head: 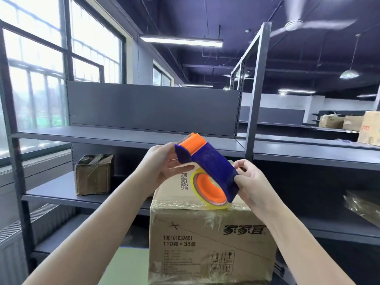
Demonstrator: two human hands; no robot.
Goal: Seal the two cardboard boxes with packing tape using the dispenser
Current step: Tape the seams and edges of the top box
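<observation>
1. Your left hand (162,167) grasps the tape dispenser (207,161) at its orange cutter end, thumb on top and fingers curled beneath.
2. Your right hand (253,182) pinches the rear end of the blue handle between thumb and fingers.
3. You hold the dispenser tilted in the air, cutter end up and to the left. Its tape roll (209,188) on the orange hub hangs just over the top of the large cardboard box (205,243).
4. The large box stands in front of the shelving, directly below your hands. Shiny clear tape lies across the near edge of its top and wraps onto its front face.
5. The small cardboard box (94,175) sits on the lower shelf (53,192) near its left end, well apart from the large box, with tape strips across its top.
6. More cartons (368,128) rest on a shelf at the far right.
</observation>
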